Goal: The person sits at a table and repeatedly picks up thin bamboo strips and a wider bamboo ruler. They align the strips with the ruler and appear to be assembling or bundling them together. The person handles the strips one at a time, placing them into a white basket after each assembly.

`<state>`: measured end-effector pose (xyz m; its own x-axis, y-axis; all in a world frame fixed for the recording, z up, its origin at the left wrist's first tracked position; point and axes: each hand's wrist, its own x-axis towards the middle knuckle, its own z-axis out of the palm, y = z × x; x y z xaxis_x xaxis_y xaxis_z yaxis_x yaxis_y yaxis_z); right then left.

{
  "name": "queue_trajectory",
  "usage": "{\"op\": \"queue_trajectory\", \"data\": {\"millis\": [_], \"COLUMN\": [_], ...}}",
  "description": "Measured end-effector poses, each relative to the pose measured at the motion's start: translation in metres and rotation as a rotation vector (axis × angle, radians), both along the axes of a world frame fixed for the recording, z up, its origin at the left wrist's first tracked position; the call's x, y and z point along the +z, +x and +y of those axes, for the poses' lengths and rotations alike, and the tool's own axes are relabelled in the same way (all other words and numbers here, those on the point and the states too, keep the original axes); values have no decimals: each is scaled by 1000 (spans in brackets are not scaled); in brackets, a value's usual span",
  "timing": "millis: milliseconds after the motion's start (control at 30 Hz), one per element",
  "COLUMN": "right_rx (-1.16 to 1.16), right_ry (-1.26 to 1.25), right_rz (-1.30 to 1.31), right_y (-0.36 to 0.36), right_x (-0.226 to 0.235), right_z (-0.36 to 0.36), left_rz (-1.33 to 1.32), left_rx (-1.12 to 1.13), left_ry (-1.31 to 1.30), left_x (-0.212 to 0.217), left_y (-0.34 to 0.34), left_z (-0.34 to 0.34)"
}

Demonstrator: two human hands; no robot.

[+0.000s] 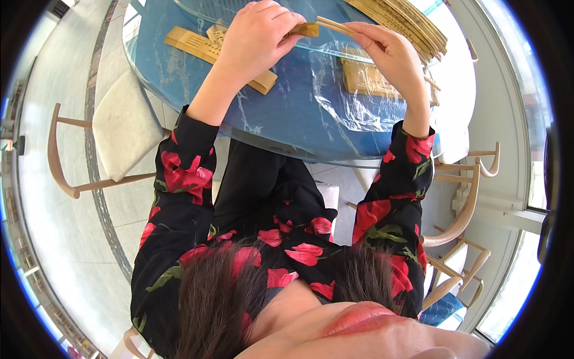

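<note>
Over the far part of the table, my left hand [258, 43] is closed on a golden-brown paper chopstick sleeve [310, 29], pinched between thumb and fingers. My right hand [391, 57] pinches a pair of pale wooden chopsticks [335, 25]. Their tips meet the sleeve's right end; how far they reach inside, I cannot tell. Flat printed golden sleeves [192, 45] lie beneath my left hand and wrist, partly hidden by it. Behind my right hand, several long golden sleeves [412, 27] are piled in a layered stack.
The blue marbled table [275, 128] has a glass top with a curved edge. Crinkled clear plastic [338, 107] lies by a golden bundle [362, 78] below my right hand. A cushioned wooden chair [122, 125] stands left; more wooden chairs [469, 209] stand right.
</note>
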<state>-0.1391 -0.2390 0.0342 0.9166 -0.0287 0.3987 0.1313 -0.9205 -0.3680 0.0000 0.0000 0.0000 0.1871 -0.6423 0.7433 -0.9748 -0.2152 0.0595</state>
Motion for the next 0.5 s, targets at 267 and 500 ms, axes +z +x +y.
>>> {"op": "queue_trajectory", "data": {"millis": [267,500], "right_rx": [44,7], "right_ry": [-122,-177], "right_rz": [-97,-22], "right_y": [2,-2], "right_x": [-11,-2], "right_z": [-4,11], "left_rz": [-9,-57], "left_rx": [-7,-22], "left_ry": [9,10], "left_x": [2,0], "left_y": [0,0], "left_z": [1,0]}}
